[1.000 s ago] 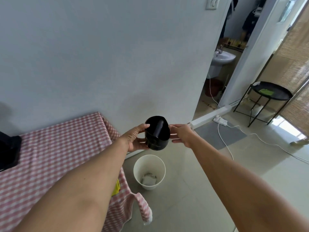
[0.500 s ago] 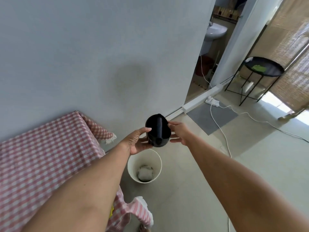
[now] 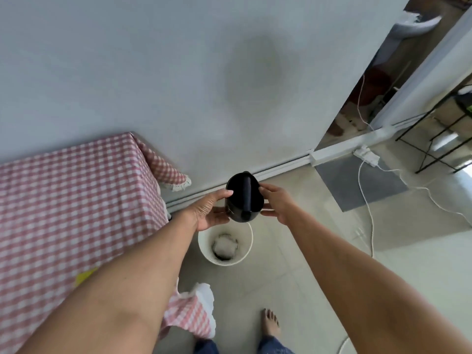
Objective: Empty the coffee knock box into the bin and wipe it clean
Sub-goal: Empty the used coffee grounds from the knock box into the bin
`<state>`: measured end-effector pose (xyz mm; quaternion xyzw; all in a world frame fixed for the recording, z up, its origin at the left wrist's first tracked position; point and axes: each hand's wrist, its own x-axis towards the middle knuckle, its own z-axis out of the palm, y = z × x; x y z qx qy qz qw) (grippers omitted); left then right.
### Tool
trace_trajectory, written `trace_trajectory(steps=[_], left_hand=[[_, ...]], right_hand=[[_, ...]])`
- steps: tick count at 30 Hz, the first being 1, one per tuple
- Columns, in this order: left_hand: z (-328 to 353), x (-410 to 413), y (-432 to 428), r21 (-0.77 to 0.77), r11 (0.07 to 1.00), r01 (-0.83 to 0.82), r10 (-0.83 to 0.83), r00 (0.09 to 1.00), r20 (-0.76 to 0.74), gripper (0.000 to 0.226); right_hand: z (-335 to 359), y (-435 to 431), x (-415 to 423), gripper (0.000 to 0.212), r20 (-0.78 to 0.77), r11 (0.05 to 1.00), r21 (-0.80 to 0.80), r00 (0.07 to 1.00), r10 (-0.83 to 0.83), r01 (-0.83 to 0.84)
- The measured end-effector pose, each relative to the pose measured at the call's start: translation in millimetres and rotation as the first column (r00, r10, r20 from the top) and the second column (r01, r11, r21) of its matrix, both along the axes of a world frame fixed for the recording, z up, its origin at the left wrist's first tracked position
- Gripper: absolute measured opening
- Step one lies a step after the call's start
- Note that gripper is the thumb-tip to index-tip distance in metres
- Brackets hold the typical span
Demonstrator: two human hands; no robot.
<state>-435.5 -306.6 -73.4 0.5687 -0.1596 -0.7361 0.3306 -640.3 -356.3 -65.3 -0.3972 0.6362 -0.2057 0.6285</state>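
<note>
A black round knock box [image 3: 244, 198] with a bar across its open top hangs in the air, mouth towards me, just above and behind a white bin [image 3: 224, 242]. My left hand [image 3: 209, 210] holds its left side, thumb on the rim. My right hand [image 3: 277, 203] holds its right side with fingers curled round the wall. The bin stands on the floor and has a crumpled whitish lump with dark grounds at its bottom.
A table with a pink checked cloth [image 3: 76, 200] is at the left, a yellow item [image 3: 85, 275] on it. My bare foot [image 3: 271, 323] stands near the bin. A white power strip [image 3: 366, 154] and cables lie on the floor right, beside a grey mat [image 3: 357, 182].
The view has tilted down and come closer to the bin. The knock box, held in both hands, has dropped lower towards the bin's rim. My foot has come into view.
</note>
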Motion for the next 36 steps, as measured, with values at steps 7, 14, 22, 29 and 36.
trace_trajectory(steps=[7,14,22,29,36], left_hand=[[-41,-8,2,0.016,0.980,-0.199,0.199,0.980,0.002,0.051],[-106,-20,16,0.069,0.931,-0.360,0.360,0.933,0.006,0.039],[-206,-16,20,0.150,0.886,-0.438,0.442,0.897,0.006,0.048],[-301,-13,18,0.219,0.859,-0.462,0.463,0.885,0.052,0.044],[-367,-8,8,0.194,0.901,-0.388,0.367,0.920,0.134,0.074]], right_hand=[[-39,-36,2,0.030,0.034,0.980,0.030,0.980,0.196,-0.197],[-106,-45,12,0.026,0.054,0.956,0.068,0.958,0.282,-0.285],[-210,-43,26,0.023,0.099,0.942,0.151,0.953,0.287,-0.299],[-311,-45,36,0.026,0.104,0.943,0.198,0.962,0.251,-0.268],[-387,-50,35,0.026,0.144,0.945,0.226,0.968,0.206,-0.235]])
